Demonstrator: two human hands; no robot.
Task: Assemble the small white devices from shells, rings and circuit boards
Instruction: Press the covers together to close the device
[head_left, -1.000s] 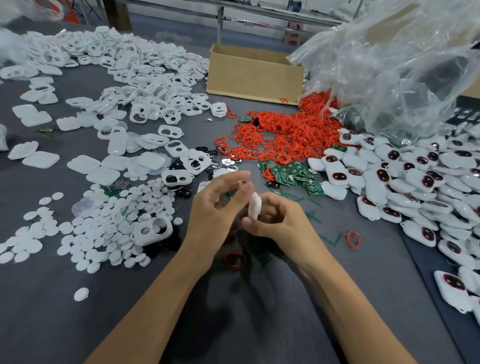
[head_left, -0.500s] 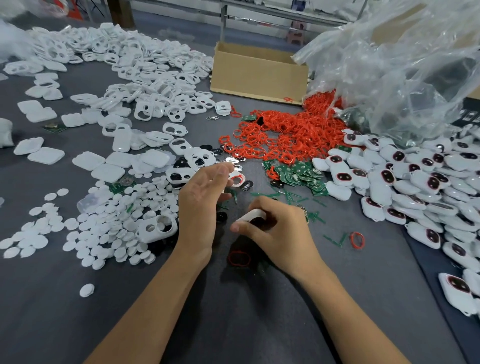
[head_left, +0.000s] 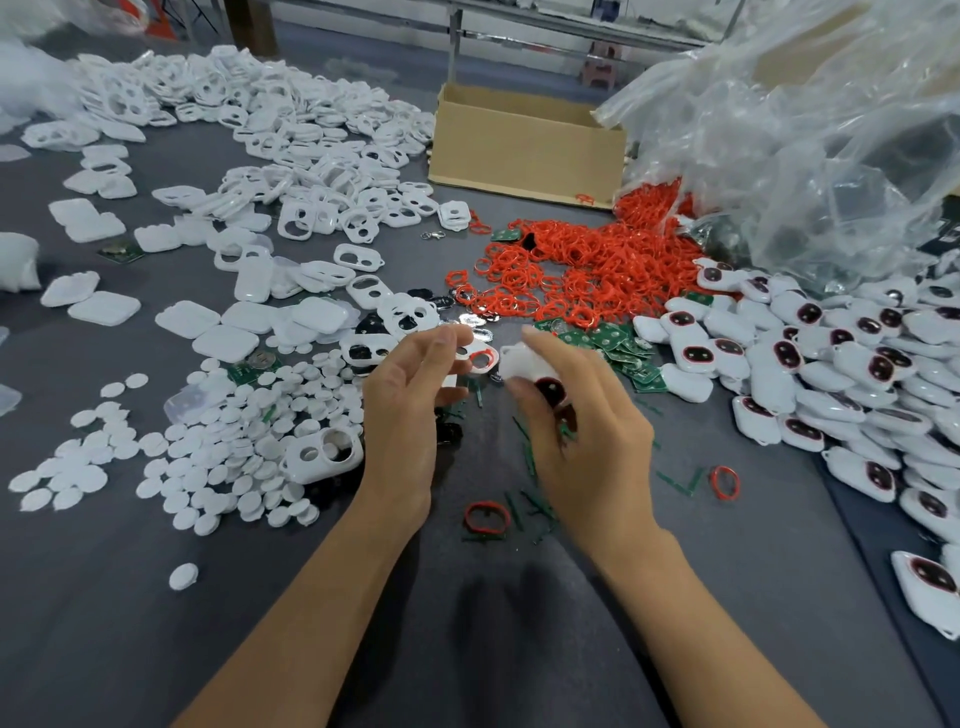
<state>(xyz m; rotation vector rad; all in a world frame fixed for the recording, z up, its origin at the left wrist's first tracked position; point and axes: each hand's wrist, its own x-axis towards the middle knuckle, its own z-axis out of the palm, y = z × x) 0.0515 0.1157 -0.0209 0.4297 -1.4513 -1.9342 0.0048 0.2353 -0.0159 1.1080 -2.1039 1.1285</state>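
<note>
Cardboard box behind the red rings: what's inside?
Contents hidden. The cardboard box shows only its near outer wall and a strip of inner wall above it; the near wall covers the inside. One red ring lies at its front base, outside.

Bright, even, soft overhead light; no hard hotspots. Faint soft shadows on grey table (head_left: 493, 623) btwn forearms, darkest just below wrists. Glare streaks & white sheen on clear plastic bag (head_left: 789, 156), top R. Motion blur on right hand (head_left: 592, 447) & held white device (head_left: 524, 364); left hand (head_left: 405, 410) somewhat sharper. Heavy wide-angle bending twd edges. Bkgd behind cardboard box (head_left: 524, 145) soft, low detail. White shells (head_left: 234, 104) upper L slightly washed out.
</note>
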